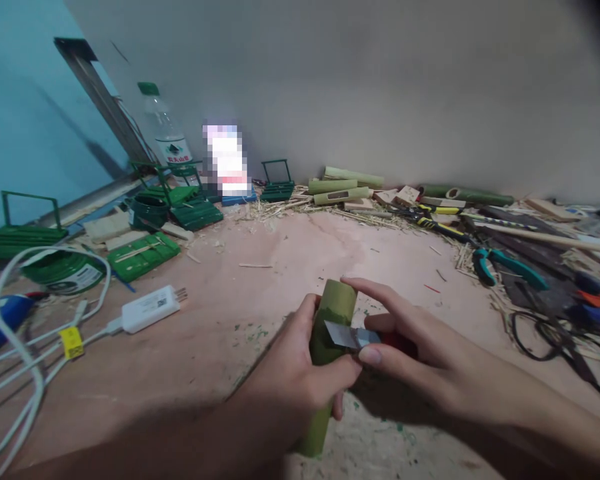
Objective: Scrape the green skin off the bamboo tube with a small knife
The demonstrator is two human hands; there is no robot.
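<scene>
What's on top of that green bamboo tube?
Over the green bamboo tube are a flat silver metal blade and the left hand. The bamboo beneath them is covered, so unseen.

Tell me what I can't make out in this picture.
Head view:
Handle of the knife: mostly hidden by the right hand.
Middle of the bamboo: partly covered by the left hand.
Phone: screen blurred into blocks.
Charger: label print too small.
Blue thing: cut off by left edge.

The blade (341, 335) is smooth metal, the bamboo tube (339, 301) matt.
</scene>
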